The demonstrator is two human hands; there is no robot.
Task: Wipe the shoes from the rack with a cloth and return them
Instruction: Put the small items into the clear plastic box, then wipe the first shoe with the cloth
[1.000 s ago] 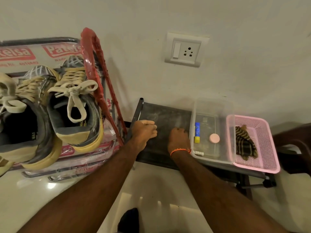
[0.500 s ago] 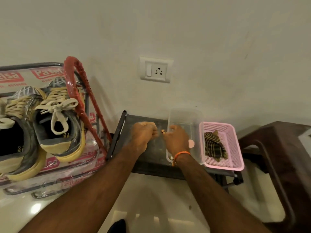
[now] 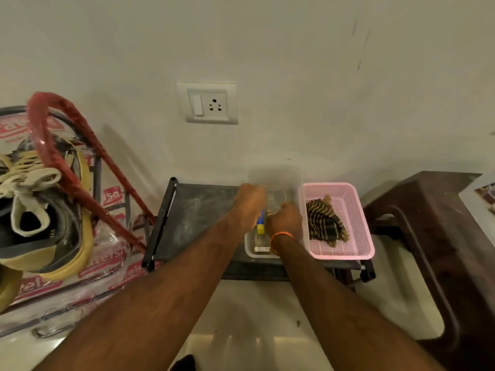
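Note:
A grey and tan laced shoe (image 3: pixel 40 218) sits on the plastic-wrapped shoe rack (image 3: pixel 80 167) at the left. A striped brown cloth (image 3: pixel 325 220) lies crumpled in a pink basket (image 3: pixel 359 210) on the low dark stand (image 3: pixel 192 215). My left hand (image 3: pixel 250 202) hovers over the clear plastic box (image 3: pixel 278 175) with curled fingers and nothing visible in it. My right hand (image 3: pixel 285 218), with an orange wristband, is inside the box beside a blue and yellow tube (image 3: pixel 260 224). Its fingertips are hidden, so its grip is unclear.
A wall socket (image 3: pixel 208 103) is above the stand. A dark brown plastic stool (image 3: pixel 434 226) stands to the right of the pink basket. The glossy pale floor (image 3: pixel 241 325) lies below my arms.
Both hands moved right from the bare dark stand top to the clear box. My view has pulled back and shifted right, so fewer shoes show.

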